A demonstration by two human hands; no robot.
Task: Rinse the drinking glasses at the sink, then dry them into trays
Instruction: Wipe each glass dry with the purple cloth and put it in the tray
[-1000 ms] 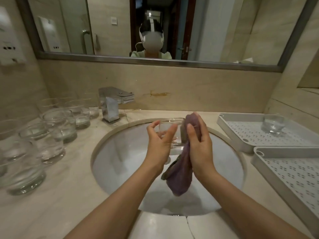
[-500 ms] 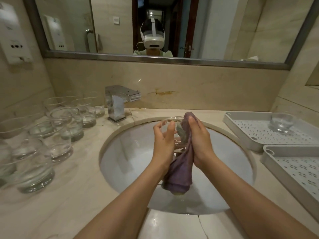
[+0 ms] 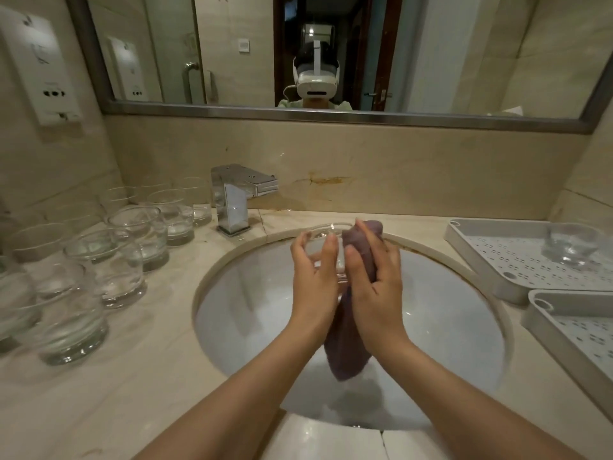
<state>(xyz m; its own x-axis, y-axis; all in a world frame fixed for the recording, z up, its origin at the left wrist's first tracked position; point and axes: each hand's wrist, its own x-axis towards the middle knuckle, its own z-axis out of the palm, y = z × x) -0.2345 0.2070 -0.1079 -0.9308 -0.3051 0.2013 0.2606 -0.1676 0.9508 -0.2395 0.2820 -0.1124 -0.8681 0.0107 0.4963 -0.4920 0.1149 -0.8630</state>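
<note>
Over the white sink basin (image 3: 252,313) my left hand (image 3: 313,277) grips a clear drinking glass (image 3: 326,234), fingers curled round its side. My right hand (image 3: 371,280) presses a purple cloth (image 3: 346,353) against the glass's right side, and the cloth's tail hangs down into the basin. One glass (image 3: 569,245) stands in the far white perforated tray (image 3: 491,257) at the right. A second white tray (image 3: 570,330) lies nearer, with nothing visible in it.
Several clear glasses (image 3: 109,260) crowd the marble counter at the left, up to the chrome faucet (image 3: 234,197). A mirror runs along the back wall. A white wall unit (image 3: 43,68) hangs at the upper left.
Both hands stay over the basin on the glass and cloth; the right hand has shifted a little along the cloth. The view has moved slightly.
</note>
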